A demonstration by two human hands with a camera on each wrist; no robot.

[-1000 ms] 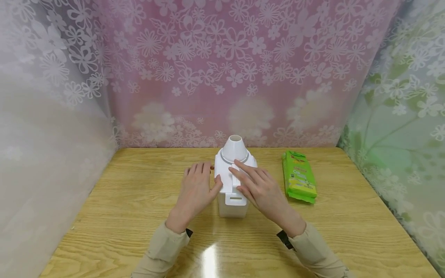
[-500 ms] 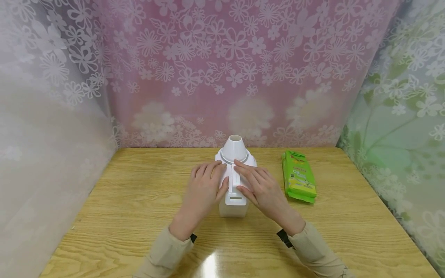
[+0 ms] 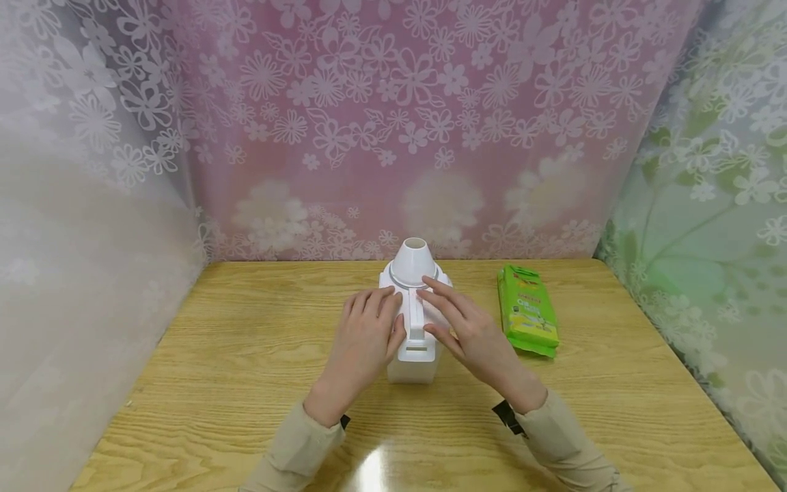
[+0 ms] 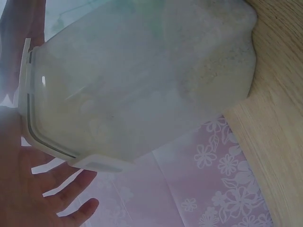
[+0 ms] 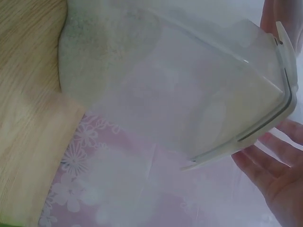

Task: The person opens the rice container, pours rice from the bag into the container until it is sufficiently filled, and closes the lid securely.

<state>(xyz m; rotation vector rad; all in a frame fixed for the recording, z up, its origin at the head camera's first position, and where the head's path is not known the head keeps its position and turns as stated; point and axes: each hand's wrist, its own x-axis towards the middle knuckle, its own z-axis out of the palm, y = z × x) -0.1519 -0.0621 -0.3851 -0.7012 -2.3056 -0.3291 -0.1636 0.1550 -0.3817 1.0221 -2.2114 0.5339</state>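
Observation:
A translucent storage container [image 3: 412, 371] stands upright on the table, with a white lid [image 3: 416, 352] and a cone-shaped white spout [image 3: 414, 266] on top. Over the lid's left half lies my left hand [image 3: 364, 335], its fingers extended and thumb near the middle strip. On the other side my right hand [image 3: 476, 335] spreads its fingers over the lid's right half, fingertips at the strip and the spout's base. In both wrist views the container [image 4: 118, 85] shows pale grainy contents low down; extended fingers reach beside the lid's edge. Whether each fingertip touches is unclear.
To the right lies a green packet [image 3: 530, 311], flat on the wooden table [image 3: 258, 342]. A pink floral curtain [image 3: 344, 137] hangs behind the table, and patterned side curtains [image 3: 725, 205] stand at left and right.
My left hand has moved right, from the container's left side onto the lid. My right hand has shifted slightly right, its fingers spreading again. The container and packet stay in place.

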